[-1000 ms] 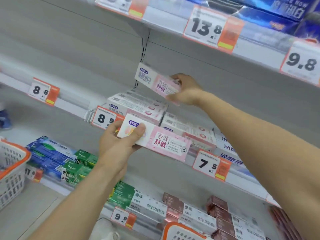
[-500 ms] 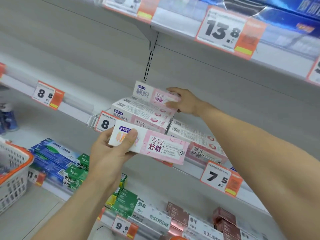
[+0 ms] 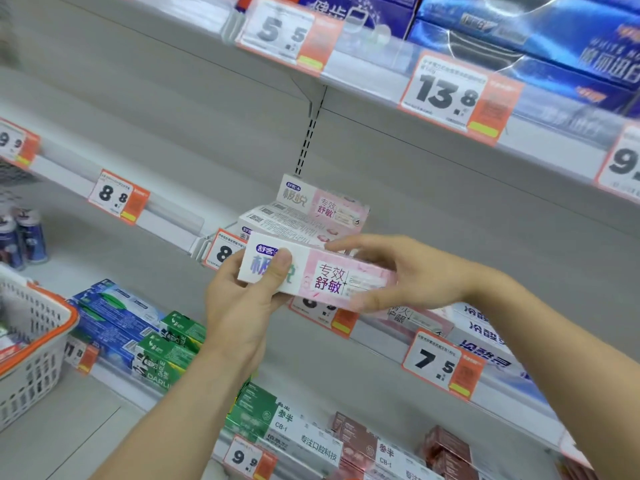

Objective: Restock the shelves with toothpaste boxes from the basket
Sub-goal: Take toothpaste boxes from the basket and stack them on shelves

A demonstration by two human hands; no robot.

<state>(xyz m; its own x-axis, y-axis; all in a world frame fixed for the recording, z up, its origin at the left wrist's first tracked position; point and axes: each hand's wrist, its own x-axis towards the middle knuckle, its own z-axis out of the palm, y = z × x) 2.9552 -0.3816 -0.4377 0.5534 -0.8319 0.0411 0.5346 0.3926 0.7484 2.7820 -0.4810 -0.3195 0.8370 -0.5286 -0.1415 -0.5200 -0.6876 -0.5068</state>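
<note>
The left hand (image 3: 242, 299) still grips the white-and-pink box (image 3: 311, 271) by its left end, thumb across the front. The right hand (image 3: 391, 271) has come back off the shelf stack (image 3: 298, 220) and now closes thumb and fingers round the box's right end. The box it was setting down lies atop that stack, released. The basket (image 3: 52, 334) sits far left.

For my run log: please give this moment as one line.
left hand: grips pink box | right hand: takes its other end | shelf stack: untouched
</note>
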